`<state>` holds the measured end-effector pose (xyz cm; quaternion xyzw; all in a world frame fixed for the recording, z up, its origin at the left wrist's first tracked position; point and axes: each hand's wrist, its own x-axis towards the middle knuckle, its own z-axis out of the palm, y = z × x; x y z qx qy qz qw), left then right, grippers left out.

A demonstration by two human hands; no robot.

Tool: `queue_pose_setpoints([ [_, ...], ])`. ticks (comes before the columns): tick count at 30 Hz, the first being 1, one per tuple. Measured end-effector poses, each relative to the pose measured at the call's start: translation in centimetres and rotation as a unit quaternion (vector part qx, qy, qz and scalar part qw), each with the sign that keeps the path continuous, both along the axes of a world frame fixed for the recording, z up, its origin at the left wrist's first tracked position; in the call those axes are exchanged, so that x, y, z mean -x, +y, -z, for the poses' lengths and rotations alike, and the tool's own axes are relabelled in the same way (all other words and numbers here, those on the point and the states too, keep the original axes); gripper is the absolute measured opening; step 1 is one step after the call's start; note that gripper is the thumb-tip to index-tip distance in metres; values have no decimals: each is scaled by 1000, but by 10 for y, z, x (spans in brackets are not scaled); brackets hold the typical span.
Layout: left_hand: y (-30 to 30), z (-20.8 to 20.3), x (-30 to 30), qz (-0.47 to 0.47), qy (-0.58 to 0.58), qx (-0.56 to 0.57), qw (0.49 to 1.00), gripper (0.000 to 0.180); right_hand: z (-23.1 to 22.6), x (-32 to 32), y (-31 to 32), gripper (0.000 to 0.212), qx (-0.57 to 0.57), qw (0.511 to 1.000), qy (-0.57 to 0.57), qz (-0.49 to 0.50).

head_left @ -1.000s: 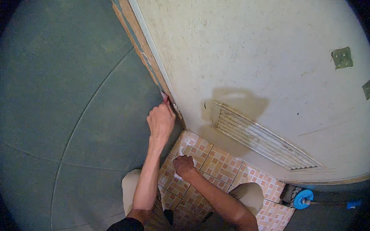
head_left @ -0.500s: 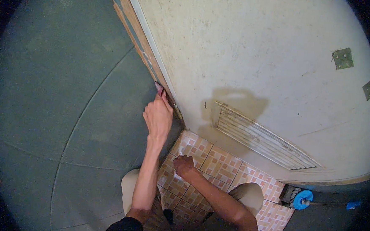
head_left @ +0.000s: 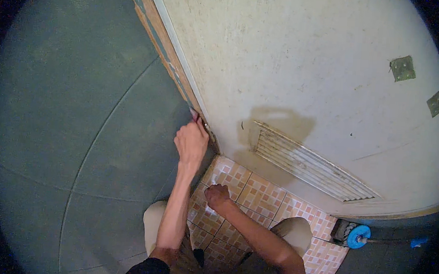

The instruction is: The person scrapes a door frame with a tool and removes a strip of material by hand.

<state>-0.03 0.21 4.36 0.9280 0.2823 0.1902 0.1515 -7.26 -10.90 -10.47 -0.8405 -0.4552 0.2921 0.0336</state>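
My left hand (head_left: 191, 144) is closed, pinching a small reddish, flat-looking piece (head_left: 194, 115) with a pale pointed tip. Its tip meets the narrow wooden door frame (head_left: 177, 51) between the dark grey-green wall (head_left: 44, 126) and the white door (head_left: 285, 55). Along the wood runs a grey-green streak, and its edge by the wall looks ragged. Over the tiled floor, between my knees, my right hand (head_left: 218, 198) is curled closed. What it holds, if anything, is hidden from me.
A louvred vent (head_left: 313, 163) is set low in the door, and two square greenish patches (head_left: 402, 69) show higher on it. Patterned tiles (head_left: 264, 192) cover the floor. At the right, a round blue thing (head_left: 359, 237) on a dark rod stands beside a black block.
My left hand has slid down the door frame towards me and a little right, still pinching the reddish piece. My right hand has barely moved.
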Motion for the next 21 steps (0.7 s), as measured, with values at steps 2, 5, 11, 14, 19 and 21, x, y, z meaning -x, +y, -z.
queue_pose_setpoints([
  [2,-2,-22,1,-32,-70,-14,997,29,4,1,-1,20,12,1000,17,3],
  [5,2,-31,3,-30,-102,-35,994,30,12,4,-2,21,-36,999,-30,-3],
  [11,0,10,-2,-24,35,-15,999,32,9,5,-1,19,-30,999,-21,2],
  [14,6,33,-1,6,60,-37,997,31,6,4,0,18,-45,999,-21,15],
  [19,11,26,2,8,73,-36,997,29,11,4,-1,17,-36,999,-9,21],
  [21,7,16,3,8,63,-42,997,29,11,7,-3,17,-38,999,-29,19],
])
